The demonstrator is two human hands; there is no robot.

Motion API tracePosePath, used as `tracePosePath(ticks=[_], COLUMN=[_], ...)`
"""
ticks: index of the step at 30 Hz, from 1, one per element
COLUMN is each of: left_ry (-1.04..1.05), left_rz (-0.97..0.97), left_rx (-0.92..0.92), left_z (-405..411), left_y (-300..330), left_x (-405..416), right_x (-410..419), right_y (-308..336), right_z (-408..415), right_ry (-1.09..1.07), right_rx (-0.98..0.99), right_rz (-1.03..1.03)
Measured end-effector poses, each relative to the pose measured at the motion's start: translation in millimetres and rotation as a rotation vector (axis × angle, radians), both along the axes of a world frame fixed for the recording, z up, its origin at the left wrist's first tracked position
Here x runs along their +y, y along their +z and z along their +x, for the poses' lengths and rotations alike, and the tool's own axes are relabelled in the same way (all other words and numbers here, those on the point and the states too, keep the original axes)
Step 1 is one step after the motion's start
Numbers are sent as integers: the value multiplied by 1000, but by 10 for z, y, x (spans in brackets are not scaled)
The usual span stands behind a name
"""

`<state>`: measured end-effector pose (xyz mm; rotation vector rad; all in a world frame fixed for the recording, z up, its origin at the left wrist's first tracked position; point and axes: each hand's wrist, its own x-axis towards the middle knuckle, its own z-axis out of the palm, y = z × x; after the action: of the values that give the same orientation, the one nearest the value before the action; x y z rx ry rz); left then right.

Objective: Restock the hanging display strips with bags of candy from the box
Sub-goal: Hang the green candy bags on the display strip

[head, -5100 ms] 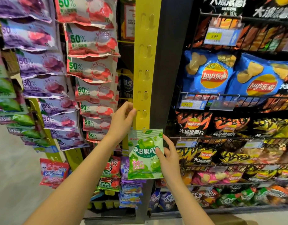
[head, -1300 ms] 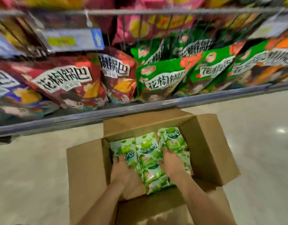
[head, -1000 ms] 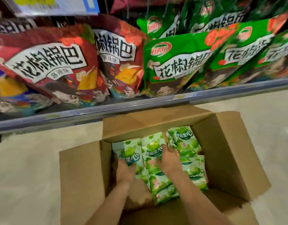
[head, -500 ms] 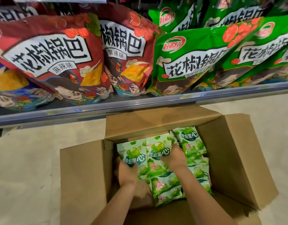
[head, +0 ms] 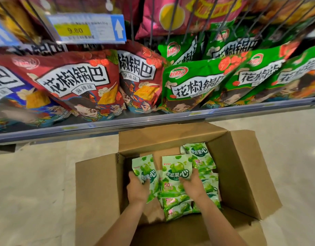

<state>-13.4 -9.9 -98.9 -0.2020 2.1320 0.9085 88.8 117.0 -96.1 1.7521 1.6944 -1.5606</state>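
Note:
An open cardboard box (head: 242, 174) stands on the floor and holds several green candy bags (head: 200, 157). My left hand (head: 137, 189) grips one green bag (head: 143, 167) by its lower part and holds it upright at the left of the pile. My right hand (head: 192, 186) grips a second green bag (head: 176, 171) in the middle, raised above the others. The hanging display strips are out of view.
A low shelf edge (head: 153, 121) runs just beyond the box, loaded with large red snack bags (head: 76, 82) and green snack bags (head: 194, 84). A price tag (head: 87, 29) hangs on the wire rack above. Pale floor (head: 34, 183) lies on both sides of the box.
Five seconds ago I was at a yellow strip with a green bag. Since then I bent to the box, and over the last second both hands lifted a bag each from the pile.

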Motion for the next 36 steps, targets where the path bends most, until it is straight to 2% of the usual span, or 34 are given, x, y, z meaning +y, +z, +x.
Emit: tracePosePath(ticks=[4,9,19,24,28,36], left_ry=[38,104,418,410,407,449], left_rz=[23,121,497,619,723,944], left_rx=[-7,17,20,96,195,259], left_z=[24,74,198,121,61,81], left_y=[535,1523,4254,5590,6597,7882], left_x=[-52,-137,-308,-461,-582,-869], right_x=[-25,-105,-352,-514,-651,-813], right_y=[567,1568,4252,5670,6471,7826], right_z=[79,216,173,98,78,119], right_ry=[-163,-346,-466,-422,-384,-286], right_rx=[95,217,481,654,777,1012], right_rz=[-33,-93,-99,-87,-21,98])
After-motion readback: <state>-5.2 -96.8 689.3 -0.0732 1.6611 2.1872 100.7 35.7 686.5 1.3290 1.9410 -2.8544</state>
